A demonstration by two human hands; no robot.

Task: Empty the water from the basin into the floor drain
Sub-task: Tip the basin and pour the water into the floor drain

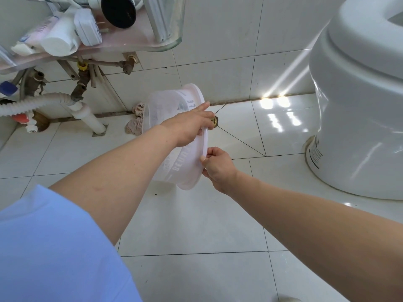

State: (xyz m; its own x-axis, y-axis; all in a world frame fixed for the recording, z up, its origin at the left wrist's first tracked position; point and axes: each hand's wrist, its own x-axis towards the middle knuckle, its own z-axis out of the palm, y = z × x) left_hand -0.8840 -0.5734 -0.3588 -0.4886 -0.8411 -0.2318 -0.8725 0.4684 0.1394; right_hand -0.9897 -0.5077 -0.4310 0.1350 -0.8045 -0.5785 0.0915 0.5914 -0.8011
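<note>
A: How many things are in play here?

B: One basin [174, 136], translucent pinkish-white plastic with pale lettering on its wall, and one floor drain [214, 121], a round brass fitting set in the white floor tiles [196, 225] near the far wall. Two hands, both on the basin.

A: How are the hands set?

B: Apart from each other, each clamped on the basin's rim. The left hand [189, 127] grips the far part of the rim, index finger stretched along it. The right hand [217, 165] pinches the near part of the rim between thumb and fingers.

A: And where is the basin, which way does it face?

B: Held in the air above the floor, in the middle of the scene, tipped onto its side. Its open mouth faces right, toward the drain; its bottom faces left. The rim's long line runs from far to near. The drain sits just beside the rim's far part, partly hidden behind the left hand. I cannot tell whether any water is in it or running out.

A: Anything else around?

B: One white toilet [353, 105] at the right. One crumpled beige rag [136, 120] on the floor at the wall, behind the basin. At the far left, a glass shelf [152, 43] carrying toiletries, with pipes and one white corrugated hose [32, 104] beneath it.
</note>
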